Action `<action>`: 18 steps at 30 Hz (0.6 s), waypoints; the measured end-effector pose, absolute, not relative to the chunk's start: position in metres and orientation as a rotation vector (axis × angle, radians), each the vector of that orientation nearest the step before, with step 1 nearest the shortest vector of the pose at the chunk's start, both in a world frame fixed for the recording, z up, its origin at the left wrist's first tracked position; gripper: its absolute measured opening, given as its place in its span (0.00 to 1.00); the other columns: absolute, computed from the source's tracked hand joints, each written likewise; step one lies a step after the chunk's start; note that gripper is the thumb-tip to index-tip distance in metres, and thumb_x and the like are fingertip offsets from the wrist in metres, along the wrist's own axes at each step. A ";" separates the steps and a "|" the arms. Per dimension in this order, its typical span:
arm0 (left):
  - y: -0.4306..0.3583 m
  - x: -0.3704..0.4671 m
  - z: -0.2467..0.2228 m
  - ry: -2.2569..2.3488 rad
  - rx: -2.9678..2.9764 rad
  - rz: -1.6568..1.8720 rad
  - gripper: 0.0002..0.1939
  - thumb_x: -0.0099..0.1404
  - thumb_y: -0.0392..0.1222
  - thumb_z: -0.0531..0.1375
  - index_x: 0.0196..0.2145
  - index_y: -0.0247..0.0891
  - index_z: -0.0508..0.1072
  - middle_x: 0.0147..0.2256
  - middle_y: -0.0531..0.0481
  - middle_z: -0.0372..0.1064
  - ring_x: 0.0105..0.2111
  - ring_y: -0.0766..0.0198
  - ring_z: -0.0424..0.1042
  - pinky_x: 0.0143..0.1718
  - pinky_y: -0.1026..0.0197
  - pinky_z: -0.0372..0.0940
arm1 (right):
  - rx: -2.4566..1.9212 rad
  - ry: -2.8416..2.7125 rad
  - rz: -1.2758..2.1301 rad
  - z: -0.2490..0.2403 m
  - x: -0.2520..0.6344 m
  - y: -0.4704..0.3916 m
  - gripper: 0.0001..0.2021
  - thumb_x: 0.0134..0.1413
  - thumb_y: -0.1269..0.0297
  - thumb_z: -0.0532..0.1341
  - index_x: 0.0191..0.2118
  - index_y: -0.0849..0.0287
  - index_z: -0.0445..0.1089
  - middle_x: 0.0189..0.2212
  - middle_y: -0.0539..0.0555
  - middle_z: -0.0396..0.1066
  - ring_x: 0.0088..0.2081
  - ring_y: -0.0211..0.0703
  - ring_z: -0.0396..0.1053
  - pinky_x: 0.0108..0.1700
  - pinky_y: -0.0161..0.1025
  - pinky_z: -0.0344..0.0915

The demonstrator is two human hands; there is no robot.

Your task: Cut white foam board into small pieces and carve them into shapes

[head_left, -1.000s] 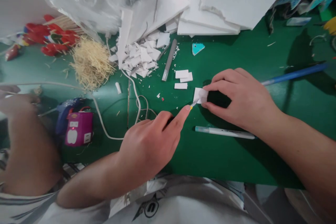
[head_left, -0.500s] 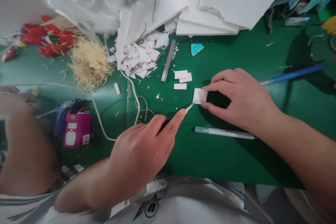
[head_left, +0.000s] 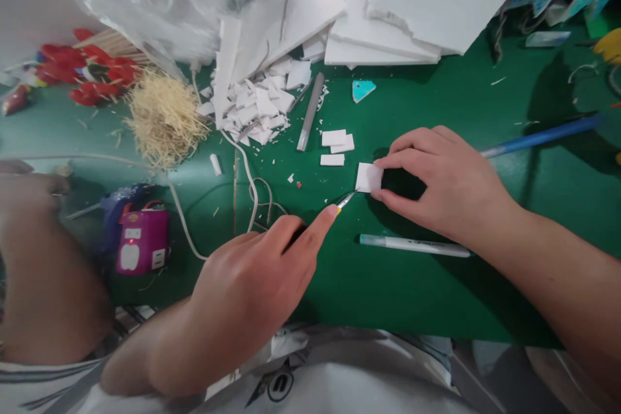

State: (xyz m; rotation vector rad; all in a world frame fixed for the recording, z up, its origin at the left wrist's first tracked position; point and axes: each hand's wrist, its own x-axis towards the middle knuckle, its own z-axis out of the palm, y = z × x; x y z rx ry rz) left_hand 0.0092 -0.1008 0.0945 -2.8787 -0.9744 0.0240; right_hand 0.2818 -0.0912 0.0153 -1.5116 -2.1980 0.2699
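Note:
My left hand (head_left: 262,272) is closed round a craft knife (head_left: 345,200), its handle mostly hidden by the fingers. The blade's tip meets the lower left corner of a small white foam board square (head_left: 367,177). Thumb and fingertips of my right hand (head_left: 427,181) pinch that square by its right edge, against the green table (head_left: 388,304). Several small white rectangles (head_left: 332,160) lie just up and left of the square. Below my right hand rests a white marker pen (head_left: 417,245) with a teal end.
White foam sheets (head_left: 412,0) and a heap of scraps (head_left: 262,107) lie at the back, near a grey pen (head_left: 311,111). A white cable (head_left: 182,213) runs past a purple power socket (head_left: 142,240) on the left. Another person's arm (head_left: 43,259) is at far left.
My left hand has drawn back slightly down and left, so the knife's tip has moved from over the square to its lower left corner. My right hand stays in place.

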 end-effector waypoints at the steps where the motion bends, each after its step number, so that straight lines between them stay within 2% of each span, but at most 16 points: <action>1: -0.101 0.009 0.095 -0.970 -2.876 0.025 0.20 0.76 0.32 0.53 0.60 0.38 0.75 0.29 0.56 0.76 0.17 0.68 0.63 0.19 0.59 0.59 | -1.505 -2.200 0.269 0.015 0.282 -0.091 0.14 0.61 0.54 0.64 0.45 0.55 0.81 0.43 0.59 0.78 0.41 0.52 0.72 0.44 0.52 0.68; 8: -0.100 0.010 0.094 -0.962 -2.883 -0.002 0.20 0.76 0.32 0.53 0.59 0.38 0.76 0.29 0.56 0.76 0.16 0.68 0.63 0.19 0.59 0.58 | -1.482 -2.197 0.251 0.015 0.282 -0.092 0.13 0.61 0.55 0.64 0.45 0.56 0.80 0.43 0.59 0.78 0.41 0.50 0.71 0.43 0.49 0.68; 18: -0.101 0.010 0.096 -0.987 -2.906 0.035 0.20 0.77 0.33 0.53 0.60 0.39 0.75 0.30 0.56 0.77 0.17 0.68 0.65 0.20 0.59 0.60 | -1.511 -2.183 0.259 0.016 0.280 -0.092 0.12 0.61 0.55 0.64 0.44 0.54 0.80 0.43 0.58 0.78 0.41 0.52 0.72 0.45 0.52 0.69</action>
